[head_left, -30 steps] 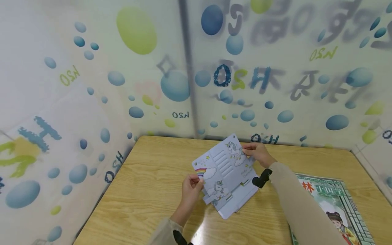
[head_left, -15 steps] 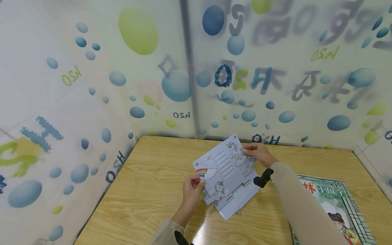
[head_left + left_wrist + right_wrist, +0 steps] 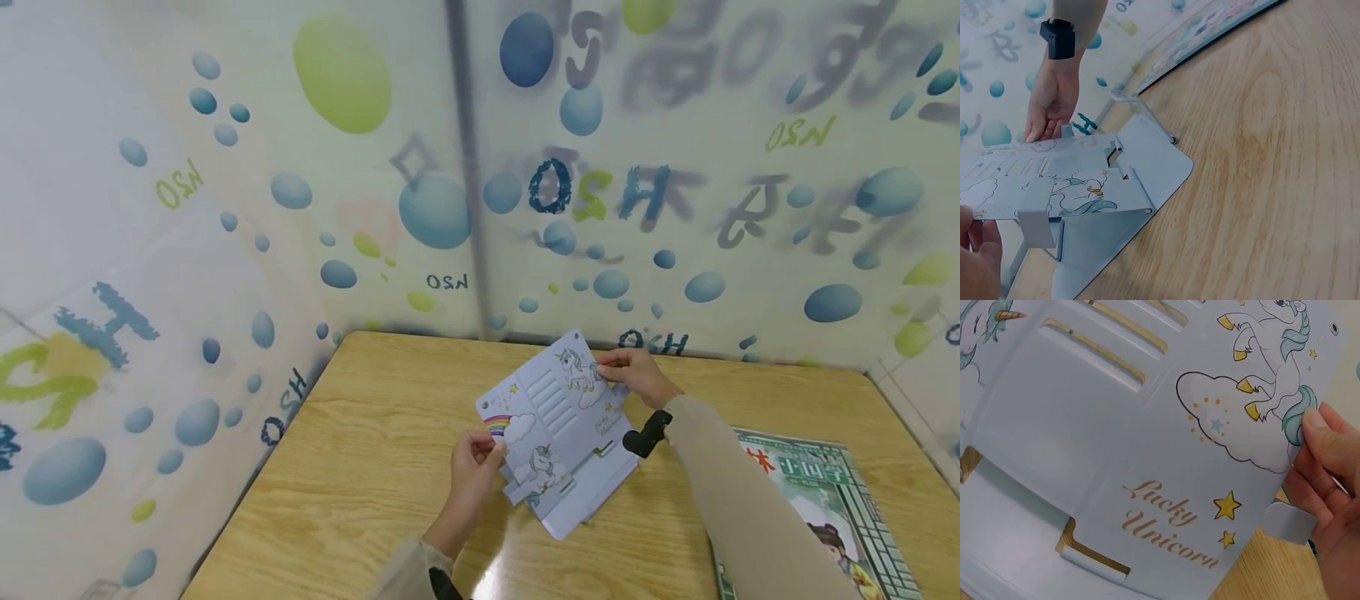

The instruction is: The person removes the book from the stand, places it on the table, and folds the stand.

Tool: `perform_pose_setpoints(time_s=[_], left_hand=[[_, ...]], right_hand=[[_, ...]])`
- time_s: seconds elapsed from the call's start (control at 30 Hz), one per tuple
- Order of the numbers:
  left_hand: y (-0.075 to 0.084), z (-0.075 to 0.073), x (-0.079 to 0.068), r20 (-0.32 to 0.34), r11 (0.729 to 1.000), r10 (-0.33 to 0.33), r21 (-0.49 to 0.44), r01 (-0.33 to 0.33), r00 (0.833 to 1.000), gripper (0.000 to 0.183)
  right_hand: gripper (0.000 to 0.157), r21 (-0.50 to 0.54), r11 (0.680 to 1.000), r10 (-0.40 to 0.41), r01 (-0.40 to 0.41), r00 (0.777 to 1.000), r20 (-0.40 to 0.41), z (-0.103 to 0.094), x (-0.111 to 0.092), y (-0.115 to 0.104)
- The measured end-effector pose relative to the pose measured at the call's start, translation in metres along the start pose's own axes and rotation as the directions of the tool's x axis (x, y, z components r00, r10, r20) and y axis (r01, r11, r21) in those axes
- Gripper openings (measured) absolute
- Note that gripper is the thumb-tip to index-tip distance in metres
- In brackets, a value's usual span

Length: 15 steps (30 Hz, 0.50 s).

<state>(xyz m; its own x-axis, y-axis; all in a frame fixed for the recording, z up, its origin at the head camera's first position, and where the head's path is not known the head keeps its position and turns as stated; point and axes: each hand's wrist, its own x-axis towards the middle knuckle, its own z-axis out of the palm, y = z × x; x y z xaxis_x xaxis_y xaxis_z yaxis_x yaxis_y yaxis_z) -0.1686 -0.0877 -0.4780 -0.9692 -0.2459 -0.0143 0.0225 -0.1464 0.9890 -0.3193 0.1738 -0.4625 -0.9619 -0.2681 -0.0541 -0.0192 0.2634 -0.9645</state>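
Note:
A white folding book stand (image 3: 555, 417) printed with unicorns, clouds and a rainbow is tilted up over the wooden table. Its back panel has slots, and "Lucky Unicorn" is lettered on it in the right wrist view. At the panel's left edge, my left hand (image 3: 474, 475) pinches it between thumb and fingers. My right hand (image 3: 637, 375) grips the opposite edge, thumb on the front by a unicorn's tail and fingers behind. The left wrist view shows the base plate (image 3: 1091, 262) spread under the panel, with a wire support (image 3: 1147, 112) at its far side.
On the right of the wooden table (image 3: 360, 450) lies a green-covered book (image 3: 817, 483), partly hidden under the right sleeve (image 3: 735, 492). A wall covering (image 3: 360, 167) with blue and green dots rises behind the table and along its left side.
Both hands keep the same grip and the book stand keeps its tilt. Everything in the head view has drifted slightly to the right.

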Motion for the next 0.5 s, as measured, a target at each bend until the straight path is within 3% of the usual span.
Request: perform_pose_setpoints(time_s=[0.3,0.5], left_hand=[[0.000,0.000,-0.002,0.002,1.000,0.018,-0.021,-0.018,1.000,0.017],[-0.002,-0.002,-0.001,0.004,0.999,0.029,-0.019,-0.029,1.000,0.017]], right_hand=[[0.035,-0.021,1.000,0.023,-0.023,1.000,0.005,0.000,-0.001,-0.002],[0.036,-0.092,0.995,0.029,-0.028,0.999,0.016,-0.003,-0.002,-0.010]])
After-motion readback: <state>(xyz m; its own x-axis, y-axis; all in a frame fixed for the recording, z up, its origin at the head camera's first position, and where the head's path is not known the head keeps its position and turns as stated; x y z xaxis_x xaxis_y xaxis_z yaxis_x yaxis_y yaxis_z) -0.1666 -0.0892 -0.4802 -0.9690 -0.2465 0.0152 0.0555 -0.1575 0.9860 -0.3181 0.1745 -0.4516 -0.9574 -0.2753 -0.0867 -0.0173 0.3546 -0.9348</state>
